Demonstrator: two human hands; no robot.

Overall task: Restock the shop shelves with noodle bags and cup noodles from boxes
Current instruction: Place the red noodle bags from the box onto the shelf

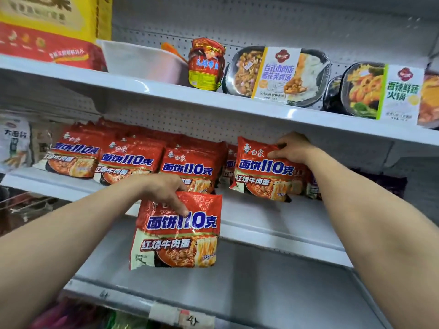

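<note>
My left hand (166, 188) pinches the top edge of a red noodle bag (177, 236), which hangs in front of the middle shelf's edge (273, 224). My right hand (293, 148) grips the top right corner of another red noodle bag (262, 172) that stands upright on the middle shelf, at the right end of the row. Left of it, several identical red noodle bags (128, 157) stand in rows on the same shelf. No box or cup noodles show in this view.
The upper shelf (213, 98) carries a red and yellow pouch (206, 65), a white tub (142, 59) and black meal trays (278, 74). A yellow and red sack (52, 27) sits at its left end. Dark purple bags (389, 184) lie right of my right arm. A lower shelf (237, 281) has price tags.
</note>
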